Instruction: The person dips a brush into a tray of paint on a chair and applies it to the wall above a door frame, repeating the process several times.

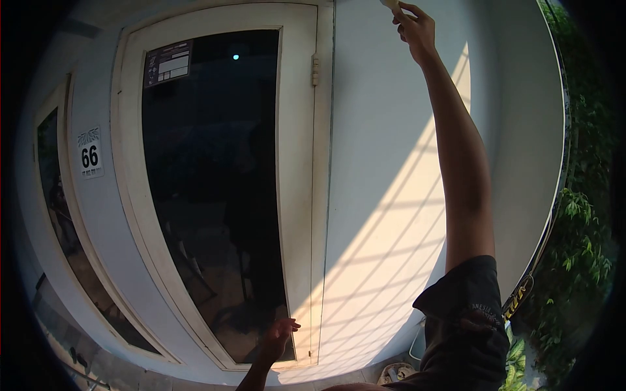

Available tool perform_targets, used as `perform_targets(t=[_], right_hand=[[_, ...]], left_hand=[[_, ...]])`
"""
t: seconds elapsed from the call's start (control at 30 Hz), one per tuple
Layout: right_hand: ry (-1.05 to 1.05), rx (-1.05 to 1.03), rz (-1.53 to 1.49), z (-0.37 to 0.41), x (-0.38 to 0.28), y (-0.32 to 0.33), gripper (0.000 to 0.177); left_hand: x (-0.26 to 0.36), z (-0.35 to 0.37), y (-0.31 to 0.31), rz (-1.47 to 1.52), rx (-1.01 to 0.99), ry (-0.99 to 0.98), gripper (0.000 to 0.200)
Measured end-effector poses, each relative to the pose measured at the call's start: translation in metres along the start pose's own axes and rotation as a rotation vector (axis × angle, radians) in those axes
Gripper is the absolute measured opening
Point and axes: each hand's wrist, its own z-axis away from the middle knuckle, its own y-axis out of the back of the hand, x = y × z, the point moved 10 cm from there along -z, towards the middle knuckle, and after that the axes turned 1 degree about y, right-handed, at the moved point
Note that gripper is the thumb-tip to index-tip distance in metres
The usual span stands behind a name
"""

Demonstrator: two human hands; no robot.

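Observation:
My right hand (417, 29) is raised high at the top of the view, with the arm stretched up in front of the pale wall (378, 130). Its fingers are closed around a small pale object (390, 3), most of which the top edge of the view cuts off; I cannot tell what kind of thing it is. Low down, my left hand (280, 332) hangs loosely in front of the bottom of the glass door (215, 163). Its fingers are apart and slightly bent, and it holds nothing.
A white door frame (300, 195) with a hinge (315, 70) borders the wall. Farther left are a number plate (90, 153) reading 66 and a narrow window (65, 208). Barred sunlight falls across the wall. Green plants (577, 208) grow on the right.

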Motion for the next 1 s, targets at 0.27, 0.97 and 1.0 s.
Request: perform_targets(t=[0.27, 0.97, 1.0], right_hand=[[-0.002, 0.106, -0.05, -0.027, -0.005, 0.02, 0.033], [-0.055, -0.056, 0.423, -0.041, 0.021, 0.018, 0.023], [-0.057, -0.056, 0.426, -0.045, 0.012, 0.019, 0.023]], left_hand=[[0.007, -0.005, 0.007, -0.025, -0.003, -0.006, 0.03], [0.008, -0.002, 0.009, 0.003, 0.016, 0.013, 0.029], [0.007, -0.001, 0.009, -0.003, 0.02, 0.019, 0.029]])
